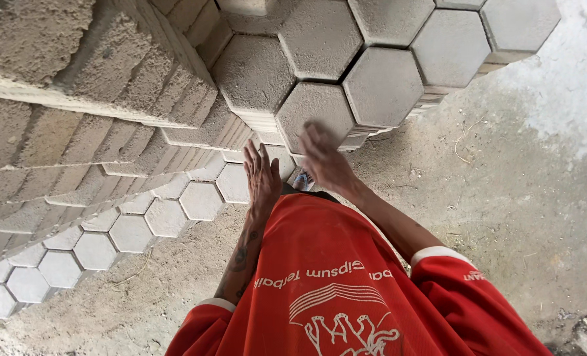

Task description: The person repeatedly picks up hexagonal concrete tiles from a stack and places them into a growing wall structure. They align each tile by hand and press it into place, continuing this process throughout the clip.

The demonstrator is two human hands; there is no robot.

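Hexagonal paving blocks (314, 109) are stacked in columns, and the one nearest the hands tops a column just ahead of the red shirt (346, 283). Going from the left, tall tilted stacks of blocks (83, 132) are seen edge-on, with a lower row of hexagonal tops (165, 216) beneath them on the dirt floor (504, 198).

The left hand (262, 177) is laid flat, fingers extended and released, on the edge of a lower block (277, 158); nothing is grasped by it. The right hand (325, 161) is blurred, spread loosely against the near edge of the top block, and whether its grip is clenched or released cannot be told.

A pinched finger is judged possible if a block is shifted while the fingers lie between two columns. The leaning stacks at left could slide if they are knocked, and a dropped block could land on the feet.

The feet are hidden under the shirt. A small patterned object (302, 179) between the wrists is too covered to identify. The stacks are cut off at the top and left edges.
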